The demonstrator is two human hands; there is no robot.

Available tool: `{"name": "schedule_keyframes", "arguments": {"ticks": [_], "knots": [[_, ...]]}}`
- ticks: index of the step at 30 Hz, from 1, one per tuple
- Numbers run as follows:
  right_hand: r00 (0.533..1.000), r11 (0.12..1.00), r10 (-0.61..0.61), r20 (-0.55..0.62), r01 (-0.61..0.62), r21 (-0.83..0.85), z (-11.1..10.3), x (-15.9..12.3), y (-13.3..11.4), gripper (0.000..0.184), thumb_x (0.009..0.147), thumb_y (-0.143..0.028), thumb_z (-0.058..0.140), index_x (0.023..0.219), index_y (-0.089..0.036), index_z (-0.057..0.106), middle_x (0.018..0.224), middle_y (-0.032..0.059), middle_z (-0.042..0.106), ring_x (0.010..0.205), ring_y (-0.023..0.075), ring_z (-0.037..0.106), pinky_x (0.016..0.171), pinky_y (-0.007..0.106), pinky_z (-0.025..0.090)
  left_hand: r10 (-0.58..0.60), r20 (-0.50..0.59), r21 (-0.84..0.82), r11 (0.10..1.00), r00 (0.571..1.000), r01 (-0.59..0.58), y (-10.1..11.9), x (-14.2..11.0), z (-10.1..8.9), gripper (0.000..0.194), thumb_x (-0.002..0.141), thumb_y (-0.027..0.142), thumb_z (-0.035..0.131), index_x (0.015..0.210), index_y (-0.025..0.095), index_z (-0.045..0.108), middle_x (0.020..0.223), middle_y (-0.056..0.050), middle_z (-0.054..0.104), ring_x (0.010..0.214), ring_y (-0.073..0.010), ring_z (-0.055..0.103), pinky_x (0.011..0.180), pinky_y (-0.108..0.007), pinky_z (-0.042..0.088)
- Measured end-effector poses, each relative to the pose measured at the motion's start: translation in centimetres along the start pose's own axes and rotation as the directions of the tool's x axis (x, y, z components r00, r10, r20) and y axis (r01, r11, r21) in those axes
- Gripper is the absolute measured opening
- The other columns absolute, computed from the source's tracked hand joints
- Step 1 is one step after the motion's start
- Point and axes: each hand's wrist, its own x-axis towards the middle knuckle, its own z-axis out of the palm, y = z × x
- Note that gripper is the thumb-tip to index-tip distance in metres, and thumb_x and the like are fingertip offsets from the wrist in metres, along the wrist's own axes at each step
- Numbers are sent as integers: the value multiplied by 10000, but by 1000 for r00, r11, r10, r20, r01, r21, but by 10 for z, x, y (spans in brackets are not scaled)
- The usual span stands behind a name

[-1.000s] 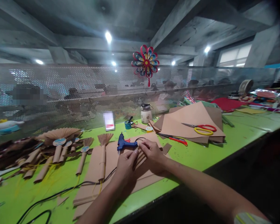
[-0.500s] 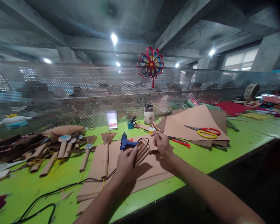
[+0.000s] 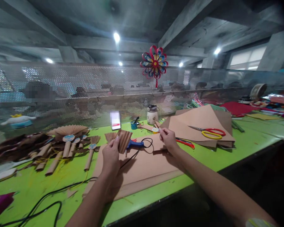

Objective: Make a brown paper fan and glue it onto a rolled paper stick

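Observation:
My left hand [image 3: 111, 154] is closed on a piece of pleated brown paper [image 3: 125, 142], held up in front of the glue gun. The blue glue gun [image 3: 136, 144] lies on the brown paper sheets [image 3: 144, 170], its front end hidden behind the pleats. Behind my left hand shows the spread top of a small paper fan [image 3: 110, 136]. My right hand [image 3: 168, 139] is pinched closed above the sheets' right part, near a small yellow-rimmed roll [image 3: 155, 130]; what its fingertips hold, if anything, I cannot make out. A dark brown strip or shadow is below it.
Several paper fans with rolled handles [image 3: 67, 148] lie at left. A black cable [image 3: 73, 183] crosses the green table [image 3: 153, 205]. Scissors [image 3: 213, 133] rest on brown paper at right. A phone [image 3: 115, 121], a blue pot [image 3: 133, 125] and a bottle [image 3: 152, 115] stand at the back.
My left hand has moved left and slightly up with the pleated paper, which now hides the glue gun's front end. My right hand has shifted slightly right and remains pinched.

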Motion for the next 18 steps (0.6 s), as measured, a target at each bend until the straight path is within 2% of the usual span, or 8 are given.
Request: {"name": "schedule_keyframes", "arguments": {"ticks": [4,7,10,14,18], "knots": [[1000,1000,1,-15,-1,31,-9,22,-19,393,778,-539,595,684,-158,595,438,-45,449,389,83,342,397,218,261,30,-104,-89,995,994,-40,-8,12,-2,366,705,470,643,760,109,670,638,-11,613,574,-124,508,542,-230,408],[998,999,-44,-44,45,29,-17,44,-35,377,755,-522,629,672,-155,603,441,-44,454,401,81,366,408,213,283,17,-97,-149,988,995,-31,-12,19,-3,402,694,492,655,804,106,677,664,-8,625,611,-140,541,569,-241,434],[991,996,-83,-103,86,26,-25,66,-39,357,750,-499,641,678,-151,614,450,-40,469,423,83,393,422,208,297,19,-95,-161,986,995,-34,-16,21,-3,406,692,487,654,845,112,678,694,-11,634,647,-146,565,601,-249,461],[970,996,-69,-232,80,38,-39,80,-17,358,742,-500,640,678,-150,602,444,-46,471,407,78,377,409,208,287,41,-92,-113,992,995,-51,-17,21,-4,386,697,495,652,754,113,666,622,-4,602,619,-152,556,581,-250,456],[931,998,14,-366,11,68,-59,73,17,334,711,-467,656,653,-147,582,426,-54,461,383,75,364,378,204,260,66,-79,-48,996,995,-70,-12,15,-5,350,716,480,640,708,131,652,602,-2,593,582,-152,529,531,-245,423]]}}
